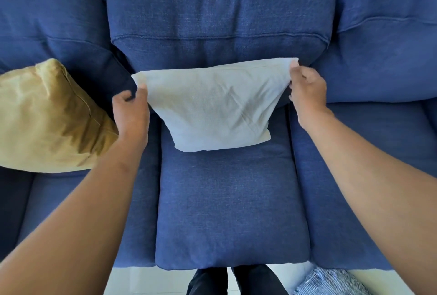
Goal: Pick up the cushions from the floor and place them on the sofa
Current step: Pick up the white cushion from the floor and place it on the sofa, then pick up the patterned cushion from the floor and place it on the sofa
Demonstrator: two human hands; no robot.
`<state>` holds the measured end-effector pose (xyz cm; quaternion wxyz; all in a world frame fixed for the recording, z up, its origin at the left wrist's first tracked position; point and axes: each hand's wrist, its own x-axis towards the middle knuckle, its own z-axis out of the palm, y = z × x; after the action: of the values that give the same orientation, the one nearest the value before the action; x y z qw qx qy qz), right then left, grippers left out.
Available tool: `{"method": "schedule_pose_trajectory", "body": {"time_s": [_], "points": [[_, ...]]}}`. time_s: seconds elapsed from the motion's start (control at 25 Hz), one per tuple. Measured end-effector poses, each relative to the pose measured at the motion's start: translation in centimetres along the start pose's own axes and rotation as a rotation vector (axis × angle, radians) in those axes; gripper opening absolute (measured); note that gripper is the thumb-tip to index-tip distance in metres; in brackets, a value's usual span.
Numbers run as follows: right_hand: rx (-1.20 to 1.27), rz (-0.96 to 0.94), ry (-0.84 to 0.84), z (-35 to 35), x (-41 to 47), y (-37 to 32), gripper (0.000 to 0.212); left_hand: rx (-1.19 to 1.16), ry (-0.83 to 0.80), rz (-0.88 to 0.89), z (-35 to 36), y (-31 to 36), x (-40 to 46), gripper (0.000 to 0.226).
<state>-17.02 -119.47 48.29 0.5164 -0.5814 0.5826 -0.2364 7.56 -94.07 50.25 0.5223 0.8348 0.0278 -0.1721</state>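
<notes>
A white cushion (212,103) leans upright against the middle back pillow of the blue sofa (227,212), its lower edge resting on the middle seat. My left hand (131,110) pinches its upper left corner. My right hand (307,88) pinches its upper right corner. A mustard yellow cushion (47,119) stands on the left seat, propped against the left back pillow, just beside my left wrist.
A striped blue and white cushion (331,281) lies on the pale floor at the bottom right, below the sofa's front edge. My dark-trousered legs (234,280) stand against the middle seat's front. The right seat (369,152) shows bare fabric.
</notes>
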Motion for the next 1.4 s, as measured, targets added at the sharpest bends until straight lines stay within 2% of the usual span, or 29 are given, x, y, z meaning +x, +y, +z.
{"method": "schedule_pose_trajectory", "body": {"time_s": [0.04, 0.12, 0.24, 0.28, 0.36, 0.44, 0.52, 0.68, 0.8, 1.08, 1.24, 1.4], "points": [[-0.035, 0.005, -0.001, -0.8, -1.1, 0.7, 0.07, -0.002, 0.034, -0.036, -0.3, -0.7, -1.5, 0.037], [-0.111, -0.001, -0.025, -2.7, -4.2, 2.8, 0.059, 0.037, 0.008, -0.131, -0.8, -3.0, -5.6, 0.03], [-0.246, 0.026, -0.041, -5.7, -8.9, 6.4, 0.055, 0.247, -0.223, -0.119, -0.5, -6.5, -12.2, 0.014], [-0.284, 0.051, -0.029, -7.0, -10.6, 7.4, 0.058, 0.314, -0.305, -0.079, 0.1, -7.3, -14.4, 0.018], [-0.363, 0.081, -0.001, -9.6, -14.0, 9.2, 0.063, 0.397, -0.468, 0.03, 1.4, -8.3, -18.6, 0.045], [-0.428, 0.083, 0.048, -12.5, -17.7, 10.8, 0.065, 0.475, -0.667, 0.18, 2.8, -8.3, -22.6, 0.061], [-0.468, 0.106, 0.102, -15.3, -22.0, 12.3, 0.067, 0.564, -0.833, 0.325, 3.9, -7.8, -26.6, 0.065], [-0.451, 0.201, 0.187, -20.3, -30.5, 15.6, 0.069, 0.675, -1.045, 0.532, 4.3, -7.2, -33.6, 0.067], [-0.411, 0.297, 0.272, -24.9, -37.5, 19.3, 0.069, 0.748, -1.164, 0.575, 3.5, -8.7, -38.7, 0.068], [-0.231, 0.583, 0.455, -35.6, -52.2, 31.8, 0.067, 1.156, -1.392, 0.661, 5.5, -17.1, -52.2, 0.067], [-0.135, 0.695, 0.482, -41.0, -56.9, 39.7, 0.068, 1.301, -1.429, 0.631, 8.7, -22.6, -60.7, 0.064], [-0.132, 0.766, 0.404, -44.4, -57.8, 48.8, 0.069, 1.399, -1.45, 0.625, 14.4, -30.8, -67.6, 0.061]]}}
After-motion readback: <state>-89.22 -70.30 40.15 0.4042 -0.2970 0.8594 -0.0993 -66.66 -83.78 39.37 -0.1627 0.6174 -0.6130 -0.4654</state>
